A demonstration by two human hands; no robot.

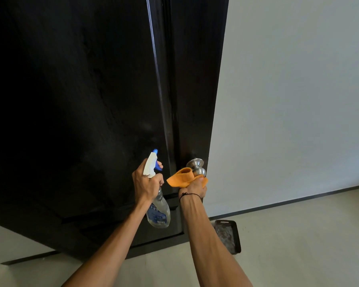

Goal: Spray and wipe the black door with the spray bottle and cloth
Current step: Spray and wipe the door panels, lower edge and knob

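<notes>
Two hands: both are raised in the lower centre of the frame, each occupied, directly in front of the black door (81, 100).
Door: the upper left and centre of the frame are filled by it; its long axis runs up and away from the hands, and its lower edge is seen at the lower left.
Left hand (146, 184): its fingers are curled round the neck of the spray bottle (157, 195), which is held upright with the clear body hanging below the fist.
Nozzle: the blue tip is aimed up and forward at the door panel, which lies just beyond it; a finger appears to rest by the blue trigger.
Right hand (194, 188): an orange cloth (182, 178) is gripped in its fingers, bunched and held just below the door knob (196, 167), which it seems to touch.
Key relation: the panel to be sprayed lies ahead of and above the left hand, which is judged the nearer to it; the cloth hand is at the door's right edge.
Right of frame: a pale wall is seen, and a dark tray (228, 236) lies on the floor (298, 235) near the door's corner.
Hard to tell: any spray or wet patch on the dark, dim panel cannot be made out; the right fingertips are hidden by the cloth.
</notes>
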